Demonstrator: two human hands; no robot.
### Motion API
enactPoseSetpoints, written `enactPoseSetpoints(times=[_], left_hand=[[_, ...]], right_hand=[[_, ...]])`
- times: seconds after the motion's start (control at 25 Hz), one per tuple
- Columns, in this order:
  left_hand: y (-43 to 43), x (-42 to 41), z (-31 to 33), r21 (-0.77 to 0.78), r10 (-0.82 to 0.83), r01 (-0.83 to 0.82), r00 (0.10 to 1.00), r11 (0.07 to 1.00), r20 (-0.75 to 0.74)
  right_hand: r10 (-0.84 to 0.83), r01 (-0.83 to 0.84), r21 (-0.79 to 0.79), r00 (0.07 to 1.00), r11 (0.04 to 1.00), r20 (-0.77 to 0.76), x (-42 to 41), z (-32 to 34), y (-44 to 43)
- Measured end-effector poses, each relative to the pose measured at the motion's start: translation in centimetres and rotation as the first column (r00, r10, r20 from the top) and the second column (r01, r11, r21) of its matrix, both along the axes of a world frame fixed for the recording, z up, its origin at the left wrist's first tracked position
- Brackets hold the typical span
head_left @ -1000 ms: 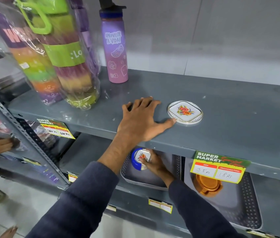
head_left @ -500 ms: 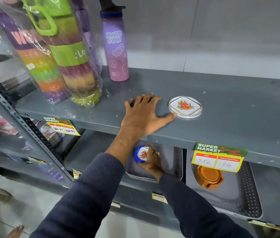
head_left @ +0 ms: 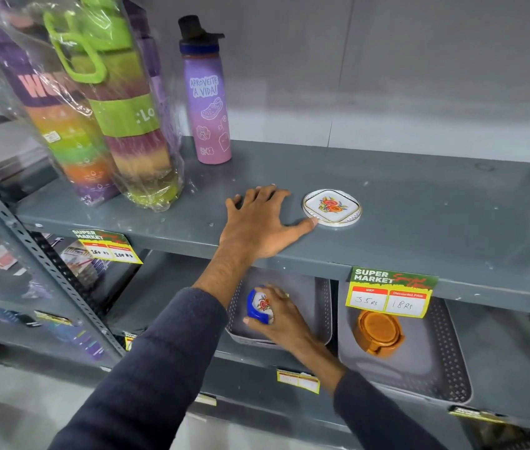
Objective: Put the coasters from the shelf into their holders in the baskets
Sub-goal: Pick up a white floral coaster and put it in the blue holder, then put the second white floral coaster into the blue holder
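My left hand [head_left: 258,222] lay flat and spread on the grey shelf [head_left: 419,203], gripping nothing, its thumb tip touching the near rim of the floral coaster [head_left: 332,207], which sat just to that hand's right. Below the shelf edge my right hand [head_left: 281,316] was closed around the blue coaster holder [head_left: 256,306] in the left grey basket [head_left: 320,306], a flowered coaster showing inside it.

The loose coaster looked thin, stiff and light, with a glossy face and a raised gilt-looking rim; I judged it slippery and liable to chip if dropped. Lying flush on the metal, it offered little to pinch from above, so I thought it best to drag it toward the shelf lip with my thumb and take it by opposite edges.

Further right, an orange coaster holder [head_left: 378,331] stood in the second basket [head_left: 451,368], partly behind a price tag [head_left: 390,295] hanging from the shelf edge. Beyond my left hand stood a purple water bottle [head_left: 206,105] and, to its left, plastic-wrapped bottles [head_left: 111,108], all clear of the coaster. The overhanging shelf edge and my own left forearm crowded the way down to the holder.
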State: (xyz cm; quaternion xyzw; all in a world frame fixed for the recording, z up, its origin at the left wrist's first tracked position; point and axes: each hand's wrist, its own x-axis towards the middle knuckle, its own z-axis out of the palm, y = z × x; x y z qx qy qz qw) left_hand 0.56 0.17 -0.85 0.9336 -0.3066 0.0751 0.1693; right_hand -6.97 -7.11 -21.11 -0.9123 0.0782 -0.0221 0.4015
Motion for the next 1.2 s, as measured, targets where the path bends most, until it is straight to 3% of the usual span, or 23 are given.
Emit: enactPoseSetpoints(times=[0.08,0.2,0.28,0.32,0.44,0.56,0.64,0.72,0.84,1.2], left_hand=[[0.1,0.1,-0.2,-0.001,0.003,-0.003,1.000,1.000,0.001],[0.0,0.3,-0.3,-0.015,-0.003,0.003,1.000,1.000,-0.001],[0.1,0.4,-0.2,0.023,-0.017,0.017,1.000,1.000,-0.022],[0.1,0.2,-0.1,0.042,-0.020,0.021,0.999,0.999,-0.028],[0.1,-0.1,-0.1,0.009,-0.004,0.004,1.000,1.000,0.006],[0.0,-0.1,-0.3,-0.026,0.005,-0.005,1.000,1.000,0.002],[0.0,0.0,-0.4,-0.022,0.012,-0.013,1.000,1.000,-0.019],[0.0,0.2,-0.4,-0.013,0.009,-0.009,1.000,1.000,-0.019],[0.0,0.3,-0.5,0.002,0.004,-0.004,1.000,1.000,-0.015],[0.1,0.1,-0.3,0.023,0.005,-0.005,1.000,1.000,-0.015]], right_hand=[[0.039,-0.057,0.055,0.956,0.997,0.289,-4.6,5.5,1.2],[-0.001,-0.063,0.064,0.703,0.996,0.711,-9.6,15.9,1.4],[-0.066,0.029,0.060,0.552,0.998,0.831,-10.0,21.7,0.0],[-0.127,0.097,0.089,0.529,0.991,0.839,-9.1,23.5,-1.1],[-0.275,0.270,0.127,0.628,0.954,0.728,-4.7,25.8,-4.5],[-0.272,0.330,-0.042,0.839,0.943,0.472,-1.6,24.3,-7.0],[-0.325,0.376,-0.163,0.906,0.912,0.271,-0.9,22.9,-7.6],[-0.388,0.415,-0.174,0.906,0.893,0.169,-0.8,22.0,-7.8],[-0.391,0.414,-0.156,0.907,0.897,0.158,-0.7,22.0,-8.0],[-0.231,0.239,-0.220,0.971,0.946,0.060,-1.5,22.9,-10.1]])
